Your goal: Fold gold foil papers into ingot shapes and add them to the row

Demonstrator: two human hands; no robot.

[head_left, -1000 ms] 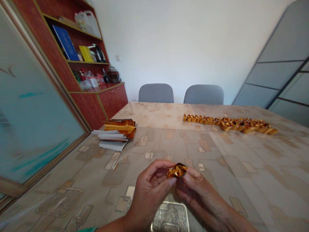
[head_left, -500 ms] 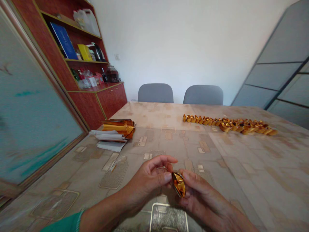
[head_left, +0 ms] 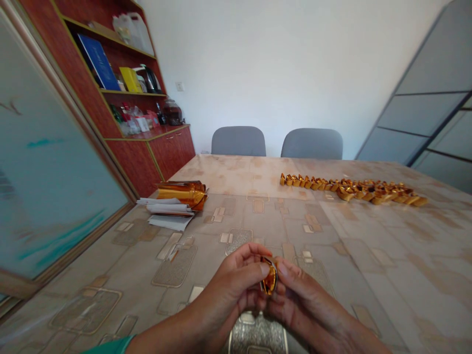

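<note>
Between my two hands, above the near part of the table, is a small folded gold foil paper ingot (head_left: 271,281), its hollow side facing up. My left hand (head_left: 241,275) pinches its left side, with the thumb on the near rim and the fingers curled behind. On the other side, my right hand (head_left: 300,292) grips the ingot between thumb and fingers. Rows of similar folded gold paper ingots (head_left: 379,192) stand at the far right of the table. To the left lies a stack of gold foil paper sheets (head_left: 180,193), with white-backed sheets (head_left: 169,221) beside it.
A patterned cloth covers the table (head_left: 280,221). Two grey chairs (head_left: 238,141) stand at its far side, against the white wall. A red shelf cabinet (head_left: 147,157) is at the left, near a frosted glass panel (head_left: 55,162).
My left hand has moved in and closed its thumb and fingers on the ingot. The ingot has shifted slightly left and turned more upright, its hollow now looking wider.
</note>
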